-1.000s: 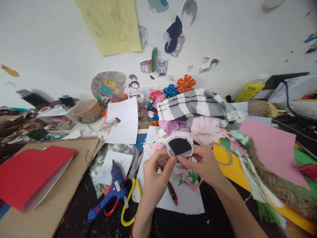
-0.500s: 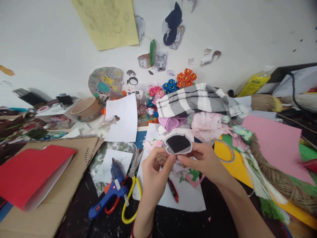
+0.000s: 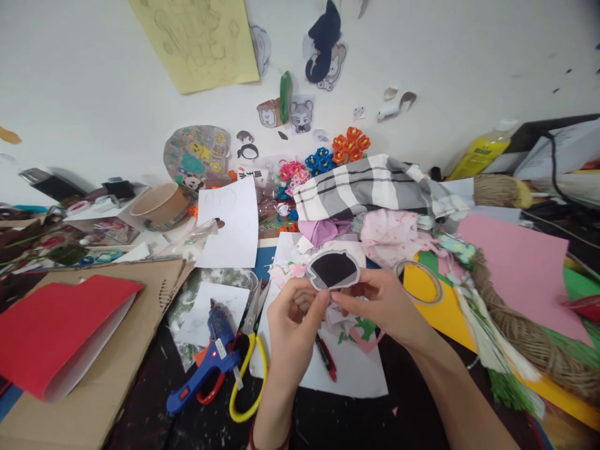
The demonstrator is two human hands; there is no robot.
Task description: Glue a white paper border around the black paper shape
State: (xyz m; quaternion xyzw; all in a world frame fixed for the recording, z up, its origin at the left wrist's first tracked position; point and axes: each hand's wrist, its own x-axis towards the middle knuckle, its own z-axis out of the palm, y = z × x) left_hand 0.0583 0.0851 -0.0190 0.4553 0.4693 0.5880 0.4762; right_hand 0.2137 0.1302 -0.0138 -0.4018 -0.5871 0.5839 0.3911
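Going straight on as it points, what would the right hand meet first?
Probably the left hand, close by at the white-edged black-and-grey cutout; depth between the hands is unclear.

The left hand point(image 3: 297, 319) and the right hand point(image 3: 377, 306) are held close together, thumbs nearly meeting between them. Both are pinched, fingers curled behind the thumbs. The left forearm is raised steeply below its hand; the right forearm is slanted down and outward. Both forearms are bare.

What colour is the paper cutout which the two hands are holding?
Black centre, grey-white edge, clearest in head view.
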